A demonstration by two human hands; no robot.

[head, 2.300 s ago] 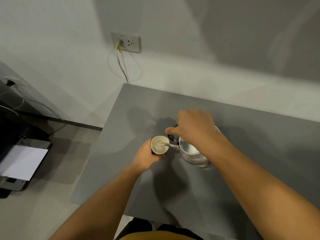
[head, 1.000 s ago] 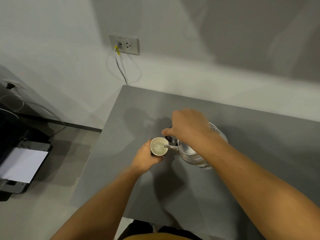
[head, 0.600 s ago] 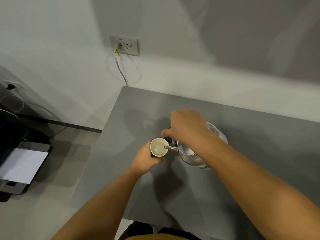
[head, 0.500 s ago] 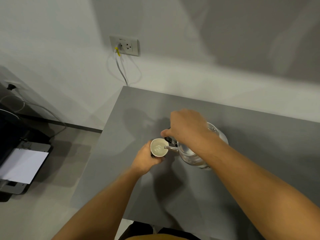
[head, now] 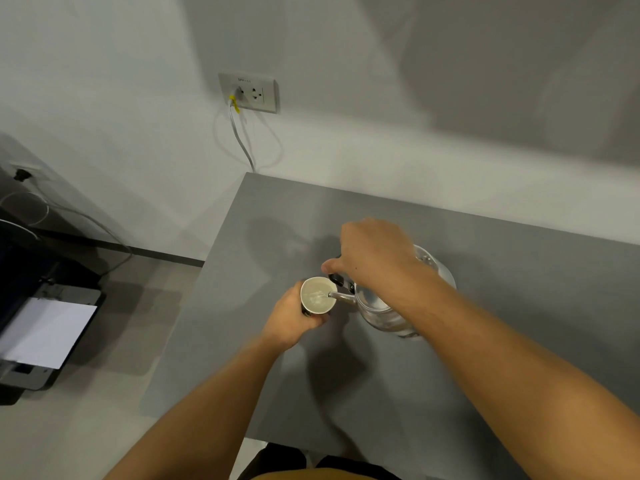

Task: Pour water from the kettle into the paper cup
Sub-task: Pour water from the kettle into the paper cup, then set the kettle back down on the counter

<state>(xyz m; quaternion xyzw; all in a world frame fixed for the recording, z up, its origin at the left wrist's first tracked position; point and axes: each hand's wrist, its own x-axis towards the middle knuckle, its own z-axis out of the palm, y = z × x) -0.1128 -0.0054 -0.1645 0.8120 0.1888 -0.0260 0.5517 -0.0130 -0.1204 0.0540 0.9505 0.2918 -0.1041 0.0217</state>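
Observation:
A shiny metal kettle (head: 384,310) is tilted to the left above the grey table (head: 519,271), its thin spout reaching over the rim of a paper cup (head: 316,295). Water runs from the spout into the cup, which holds pale rippling liquid. My right hand (head: 374,254) grips the kettle's dark handle from above and hides most of it. My left hand (head: 291,317) is wrapped around the cup's side from the lower left, covering its wall.
The table's left edge runs close beside the cup, with floor below. A wall socket (head: 248,92) with a white cable hangs behind the table's far left corner. A black printer (head: 41,327) holding white paper sits on the floor at left.
The kettle has tipped slightly further to the left over the cup and the water level looks a little higher. Both hands keep their grips in nearly the same place.

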